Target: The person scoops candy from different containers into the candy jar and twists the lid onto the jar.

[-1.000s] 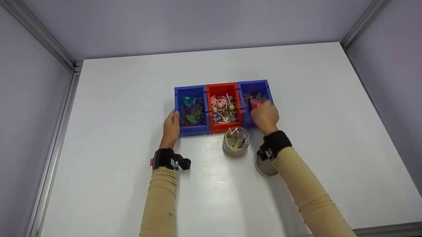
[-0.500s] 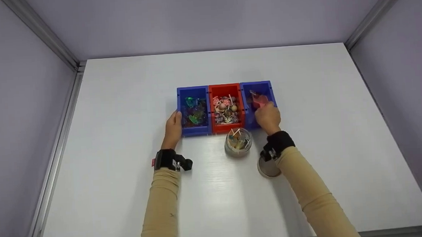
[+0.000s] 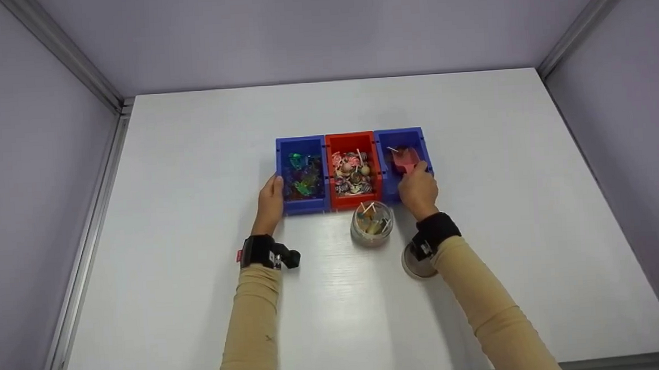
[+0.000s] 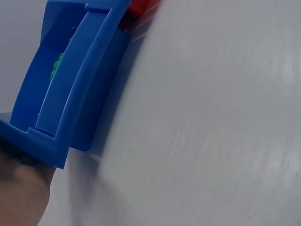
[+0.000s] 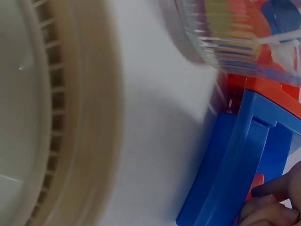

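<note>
Three bins stand joined in a row in the head view: a left blue bin [image 3: 303,206] with green and dark wrapped pieces, a red bin [image 3: 353,199] of lollipops, and a right blue bin [image 3: 397,133]. My left hand [image 3: 270,202] holds the left blue bin at its outer side, thumb at the rim. My right hand [image 3: 419,190] grips a small pink scoop [image 3: 405,159] by its handle, its bowl inside the right blue bin. A white stick shows beside the bowl. The right wrist view shows curled fingers [image 5: 270,209] over the scoop's handle.
A clear jar [image 3: 372,236] with colourful sweets and white sticks stands just in front of the red bin. A round lid [image 3: 418,264] lies on the white table [image 3: 337,331], partly under my right wrist. Grey walls [image 3: 321,33] enclose the back and sides.
My right hand has drawn the scoop slightly toward me, and more of its pink bowl shows. My left hand keeps its place on the left blue bin.
</note>
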Demonstrator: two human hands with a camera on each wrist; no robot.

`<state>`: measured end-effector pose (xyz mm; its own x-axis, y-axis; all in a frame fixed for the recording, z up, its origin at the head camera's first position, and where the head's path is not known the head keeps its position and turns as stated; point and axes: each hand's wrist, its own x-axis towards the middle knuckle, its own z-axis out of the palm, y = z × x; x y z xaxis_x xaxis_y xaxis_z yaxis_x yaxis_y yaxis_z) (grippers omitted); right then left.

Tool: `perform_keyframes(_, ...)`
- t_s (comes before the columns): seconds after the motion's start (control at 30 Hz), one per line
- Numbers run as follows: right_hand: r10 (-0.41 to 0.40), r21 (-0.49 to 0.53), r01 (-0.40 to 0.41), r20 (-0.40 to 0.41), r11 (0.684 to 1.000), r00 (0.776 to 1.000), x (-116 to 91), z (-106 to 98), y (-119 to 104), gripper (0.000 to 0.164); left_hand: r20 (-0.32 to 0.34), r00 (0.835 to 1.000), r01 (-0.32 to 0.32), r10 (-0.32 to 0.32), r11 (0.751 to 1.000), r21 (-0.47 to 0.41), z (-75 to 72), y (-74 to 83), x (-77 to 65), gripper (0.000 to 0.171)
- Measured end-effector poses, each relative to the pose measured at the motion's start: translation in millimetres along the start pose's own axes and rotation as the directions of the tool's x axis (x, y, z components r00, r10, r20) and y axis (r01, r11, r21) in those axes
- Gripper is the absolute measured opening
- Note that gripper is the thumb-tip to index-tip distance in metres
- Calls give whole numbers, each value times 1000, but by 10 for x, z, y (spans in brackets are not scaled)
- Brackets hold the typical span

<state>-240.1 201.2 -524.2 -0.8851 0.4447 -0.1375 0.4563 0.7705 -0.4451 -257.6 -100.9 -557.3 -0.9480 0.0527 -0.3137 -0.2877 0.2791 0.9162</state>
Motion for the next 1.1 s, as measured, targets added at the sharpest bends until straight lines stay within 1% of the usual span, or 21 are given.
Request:
perform_keyframes(0.17, 6, 75, -7, 15, 997, 1000, -1, 0, 41, 37, -7, 1000, -3, 3, 1000, -15, 25, 0, -4, 56)
perform_keyframes(0.27, 0, 94, -2, 15, 996, 1000, -13, -1, 77, 37, -8, 1000, -19, 19, 1000, -15, 36, -9, 1, 56)
perform_keyframes(0.4, -21, 91, 20, 12, 996, 1000, -34, -5, 123, 37, -29, 999, -36, 35, 999, -14, 40, -19, 4, 55)
perform_keyframes(0.5, -35, 88, 34, 12, 996, 999, -44, -3, 145, 38, -42, 999, -34, 33, 999, -16, 35, -21, 5, 54)
perform_keyframes(0.7, -57, 90, 56, 5, 994, 998, -56, 1, 184, 38, -27, 1000, -16, 15, 1000, -23, 37, -30, 16, 55)
perform_keyframes(1.1, -108, 106, 109, -15, 988, 994, -89, 24, 230, 33, -47, 998, -38, 37, 999, -22, 53, -63, 36, 56)
